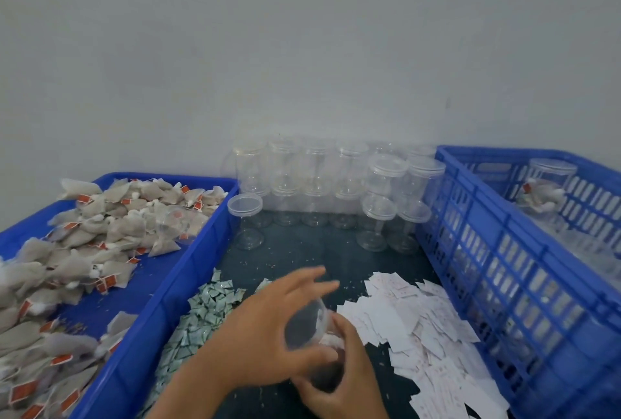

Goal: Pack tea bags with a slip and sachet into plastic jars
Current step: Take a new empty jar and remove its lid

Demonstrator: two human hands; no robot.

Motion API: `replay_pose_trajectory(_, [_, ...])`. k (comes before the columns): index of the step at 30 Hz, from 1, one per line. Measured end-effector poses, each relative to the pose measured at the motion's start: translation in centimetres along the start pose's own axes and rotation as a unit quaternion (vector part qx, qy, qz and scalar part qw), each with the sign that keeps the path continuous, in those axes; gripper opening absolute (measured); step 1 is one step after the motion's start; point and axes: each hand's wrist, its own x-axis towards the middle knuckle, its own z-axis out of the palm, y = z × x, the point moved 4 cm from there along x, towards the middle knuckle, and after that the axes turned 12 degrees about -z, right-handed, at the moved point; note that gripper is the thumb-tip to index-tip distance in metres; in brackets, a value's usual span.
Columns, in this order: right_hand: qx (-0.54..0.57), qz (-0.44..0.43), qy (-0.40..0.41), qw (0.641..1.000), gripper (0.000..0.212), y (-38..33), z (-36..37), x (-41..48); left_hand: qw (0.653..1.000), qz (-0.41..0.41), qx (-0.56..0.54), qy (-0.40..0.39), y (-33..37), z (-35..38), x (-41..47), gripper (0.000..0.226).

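The right hand (339, 385) is curling its fingers (344, 329) round the lower end of a clear round plastic jar (307, 324), which is tilting on its side just above the dark desk (302, 250), near the middle and between two loose heaps. The left hand (265, 331) is lying over the jar from the left, its fingers stretching out nearly straight and spread, the thumb running along the jar's near side. Motion blur is softening the fingertips, so whether they are pressing on the smooth wall cannot be told. Something pale and crumpled is showing inside the jar beside the right hand. A heap of small glossy green-and-white sachets (205, 307) is lying just left of the hands, and a heap of flat white paper slips (416, 324) is spreading out to the right. Further left, a shallow solid-walled blue plastic tray (188, 270) is holding soft grey mesh tea bags with orange-red tags (100, 227), and a second clear jar (178, 222) is lying on its side on them. Empty clear lidded jars (319, 180) are standing stacked in two tiers against the far grey wall. On the right, a blue slotted plastic crate (504, 267) is holding a lidded jar filled with tea bags (547, 186).
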Motion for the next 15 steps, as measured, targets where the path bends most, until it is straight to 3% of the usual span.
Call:
replay_pose_trajectory(2, [-0.002,0.001,-0.025,1.0,0.098,-0.1,0.3,-0.1,0.997,0.008,0.081,0.003,1.1,-0.1,-0.4,0.063])
replay_pose_trajectory(4, [-0.026,-0.005,-0.027,0.999,0.099,-0.3,0.4,-0.1,0.995,-0.011,0.089,0.046,2.0,0.2,-1.1,0.055])
replay_pose_trajectory(7, [-0.108,-0.072,0.015,0.991,0.089,-0.5,0.2,0.0,0.985,-0.116,0.068,0.108,2.2,1.0,-1.5,0.054])
replay_pose_trajectory(10, [-0.176,-0.136,0.06,0.973,0.084,-1.0,0.1,-0.1,0.971,-0.225,0.06,0.056,1.2,1.1,-2.0,0.064])
replay_pose_trajectory(13, [-0.182,-0.151,0.078,0.968,0.094,-0.5,-0.1,-0.2,0.969,-0.232,0.07,-0.046,0.9,0.7,-2.7,0.101])
replay_pose_trajectory(15, [-0.169,-0.145,0.071,0.972,0.095,-0.3,-0.2,-0.3,0.97,-0.226,0.065,-0.066,1.1,0.2,-2.9,0.107])
